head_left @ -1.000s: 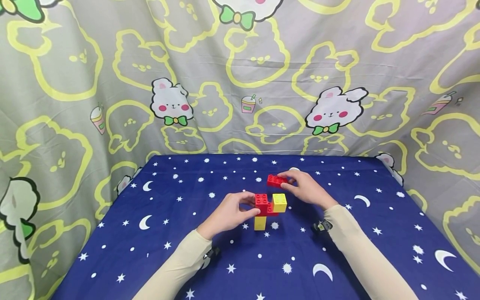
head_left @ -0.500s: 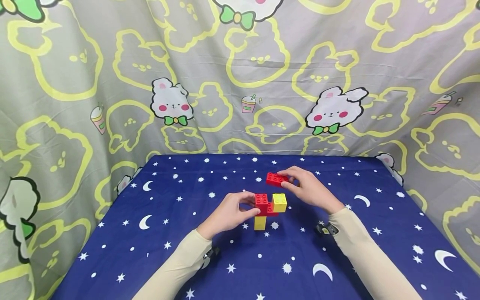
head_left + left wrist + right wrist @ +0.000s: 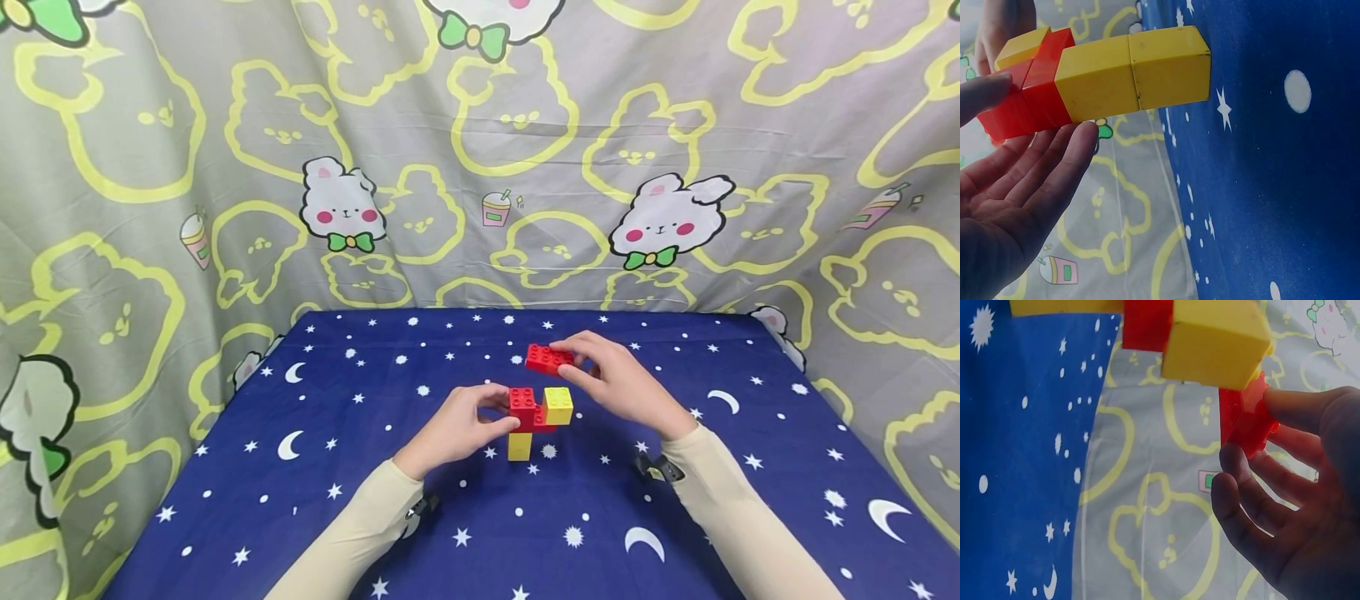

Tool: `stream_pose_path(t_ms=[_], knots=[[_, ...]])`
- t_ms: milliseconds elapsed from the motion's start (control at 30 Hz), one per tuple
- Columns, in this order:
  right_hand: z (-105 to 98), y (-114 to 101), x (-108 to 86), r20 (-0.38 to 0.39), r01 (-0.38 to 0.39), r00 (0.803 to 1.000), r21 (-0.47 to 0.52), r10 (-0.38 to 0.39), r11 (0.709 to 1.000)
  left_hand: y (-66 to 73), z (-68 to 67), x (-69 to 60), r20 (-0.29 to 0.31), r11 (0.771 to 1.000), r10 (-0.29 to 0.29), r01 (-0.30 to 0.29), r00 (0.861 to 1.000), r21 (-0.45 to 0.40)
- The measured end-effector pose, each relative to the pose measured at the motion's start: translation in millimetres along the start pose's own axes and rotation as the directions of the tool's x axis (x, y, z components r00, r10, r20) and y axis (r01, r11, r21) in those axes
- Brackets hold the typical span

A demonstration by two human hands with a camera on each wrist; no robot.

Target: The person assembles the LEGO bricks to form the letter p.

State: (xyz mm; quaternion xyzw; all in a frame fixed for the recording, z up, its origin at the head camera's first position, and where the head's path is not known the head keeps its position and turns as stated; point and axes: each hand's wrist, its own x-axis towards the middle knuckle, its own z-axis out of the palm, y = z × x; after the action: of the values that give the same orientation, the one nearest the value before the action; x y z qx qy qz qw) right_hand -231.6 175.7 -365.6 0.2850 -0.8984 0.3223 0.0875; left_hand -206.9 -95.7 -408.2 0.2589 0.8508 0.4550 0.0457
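Observation:
A toy-brick tower stands upright in the middle of the head view. Its column of two yellow bricks (image 3: 1138,72) carries a flat red brick (image 3: 1047,81). On top of that sit a square red brick (image 3: 522,402) at the left end and a square yellow brick (image 3: 558,405) at the right. My left hand (image 3: 461,425) grips the tower's red upper part between thumb and fingers. Behind and above the tower, my right hand (image 3: 611,377) pinches a long red brick (image 3: 546,358) by its right end, studs facing up. This brick is apart from the tower in the head view.
A dark blue cloth (image 3: 337,533) with white stars and moons covers the table. Behind it and at both sides hangs a grey curtain (image 3: 450,283) printed with yellow outlines and white rabbits. Both wrists wear a small black device (image 3: 660,469).
My right hand has lifted slightly and shifted a little left with the long red brick, while its forearm swung right. The left hand and the tower have stayed in place.

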Motion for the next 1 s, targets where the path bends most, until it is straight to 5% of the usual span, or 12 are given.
stream_pose_path(t_ms=[1000], knots=[[0.8,-30.0,-18.1,0.072,0.071,0.995,0.003,-0.071,0.997,0.4,-0.8,-0.6,0.011,1.000,-0.010,0.010,1.000,-0.006]])
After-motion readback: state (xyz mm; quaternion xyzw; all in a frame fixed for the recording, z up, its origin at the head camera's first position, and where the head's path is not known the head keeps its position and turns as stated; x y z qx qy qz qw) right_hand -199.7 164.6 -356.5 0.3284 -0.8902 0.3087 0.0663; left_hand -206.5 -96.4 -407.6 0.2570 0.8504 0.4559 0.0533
